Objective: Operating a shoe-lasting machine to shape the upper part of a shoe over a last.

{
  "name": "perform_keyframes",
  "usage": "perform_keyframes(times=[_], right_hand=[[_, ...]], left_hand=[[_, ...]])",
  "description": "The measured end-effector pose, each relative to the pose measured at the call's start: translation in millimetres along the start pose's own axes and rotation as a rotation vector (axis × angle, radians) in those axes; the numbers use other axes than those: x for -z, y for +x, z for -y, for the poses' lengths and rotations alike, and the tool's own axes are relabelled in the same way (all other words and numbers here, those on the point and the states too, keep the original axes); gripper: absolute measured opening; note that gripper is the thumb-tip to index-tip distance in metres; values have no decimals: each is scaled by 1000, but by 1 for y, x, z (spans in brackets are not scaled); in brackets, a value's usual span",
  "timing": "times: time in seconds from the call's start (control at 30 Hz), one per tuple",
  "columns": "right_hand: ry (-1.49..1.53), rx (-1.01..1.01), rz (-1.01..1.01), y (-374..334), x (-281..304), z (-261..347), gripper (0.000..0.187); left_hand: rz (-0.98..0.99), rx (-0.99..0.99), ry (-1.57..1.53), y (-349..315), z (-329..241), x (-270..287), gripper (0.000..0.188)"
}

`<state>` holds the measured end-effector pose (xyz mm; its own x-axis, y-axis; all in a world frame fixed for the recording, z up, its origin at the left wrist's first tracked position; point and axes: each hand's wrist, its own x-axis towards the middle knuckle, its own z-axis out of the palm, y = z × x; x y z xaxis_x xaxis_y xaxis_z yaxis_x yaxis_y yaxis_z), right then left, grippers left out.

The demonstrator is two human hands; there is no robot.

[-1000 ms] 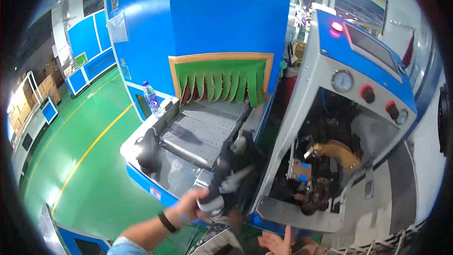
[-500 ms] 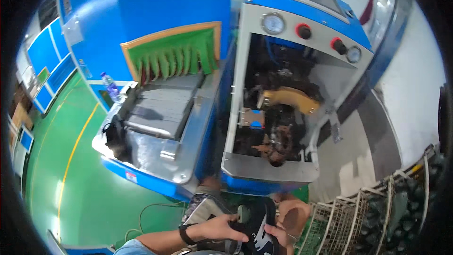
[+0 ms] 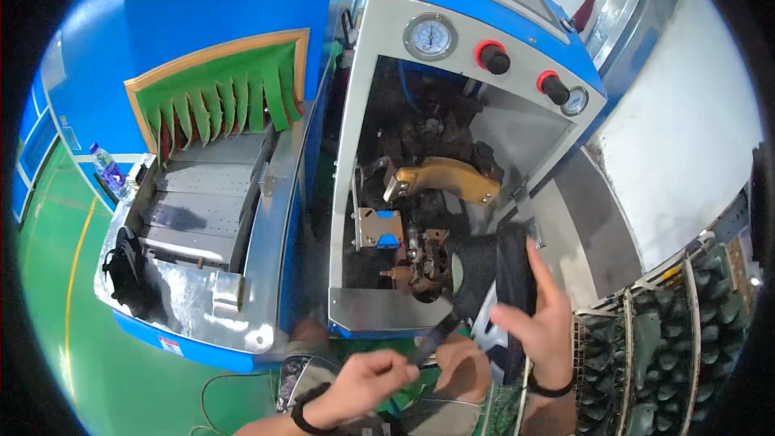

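My right hand (image 3: 539, 316) grips a black shoe (image 3: 486, 265) by its side and holds it upright before the open front of a blue and steel machine (image 3: 367, 137). My left hand (image 3: 365, 381) pinches a black strap or tongue end (image 3: 431, 341) that hangs from the shoe's lower part. Both wrists wear dark bands. Inside the machine, a brass-coloured arm (image 3: 442, 178) sits just above and left of the shoe, with a dark clamp mechanism (image 3: 424, 258) below it.
A round gauge (image 3: 431, 36) and two red knobs (image 3: 493, 56) sit on the machine's face. To the left is a steel conveyor (image 3: 202, 202) with a green flap curtain (image 3: 222, 97), another black shoe (image 3: 125, 265) and a water bottle (image 3: 107, 169). A rack of dark green lasts (image 3: 674, 339) stands at right.
The view has swung right and closer to the machine. Both hands lifted the black shoe from low at the frame's edge up to the machine's opening.
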<state>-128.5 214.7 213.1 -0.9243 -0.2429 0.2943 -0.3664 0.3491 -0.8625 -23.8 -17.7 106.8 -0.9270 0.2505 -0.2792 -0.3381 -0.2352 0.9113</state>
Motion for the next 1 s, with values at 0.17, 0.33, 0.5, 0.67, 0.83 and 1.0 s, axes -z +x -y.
perform_keyframes(times=[0.17,0.33,0.5,0.67,0.83,1.0], right_hand=[[-98,-106,35,75,-14,29,88],[-807,-8,170,124,-33,36,88],[-600,-117,245,148,-34,24,86],[-714,-40,263,130,-16,17,88],[-403,-7,97,58,-32,-13,90],[510,-244,129,-20,-27,-62,79]], left_hand=[[-6,10,-426,57,-14,9,19],[39,97,-629,90,0,19,19],[117,-10,-737,97,1,22,18],[162,24,-762,105,-4,22,18],[192,72,-693,79,-1,17,19],[181,174,-773,42,5,7,26]])
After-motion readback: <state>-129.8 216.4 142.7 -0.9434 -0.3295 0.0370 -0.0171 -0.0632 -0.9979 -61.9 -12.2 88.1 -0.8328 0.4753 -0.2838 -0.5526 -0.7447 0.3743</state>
